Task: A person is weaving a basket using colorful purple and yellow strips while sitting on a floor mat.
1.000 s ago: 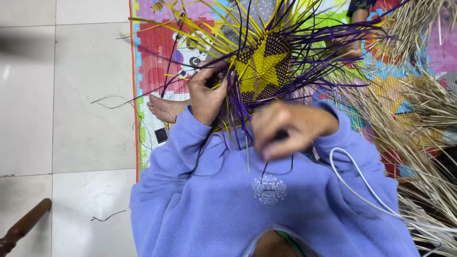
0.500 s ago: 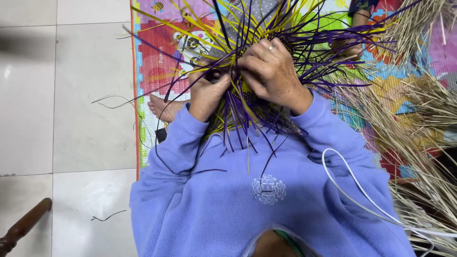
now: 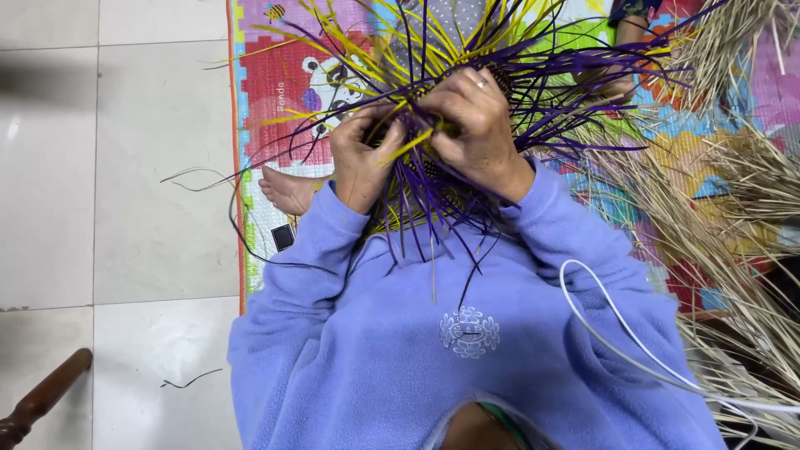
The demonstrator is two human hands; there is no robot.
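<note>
Woven piece (image 3: 433,167) of purple and yellow strips sits in my lap over the mat, mid-weave. Left hand (image 3: 362,158) and right hand (image 3: 475,125) close together, pinching a yellow strip (image 3: 412,143). Next move likely needs tucking it under a purple strand, firmly.

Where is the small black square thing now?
In the head view, the black square lies on the mat's left edge, just below the bare foot and left of the left sleeve.

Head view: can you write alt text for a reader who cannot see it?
Seen from above, a person in a lilac fleece works a woven piece of purple and yellow strips, left hand and right hand both pinching strands. They sit on a colourful play mat, with a pile of dry straw at their right.
</note>
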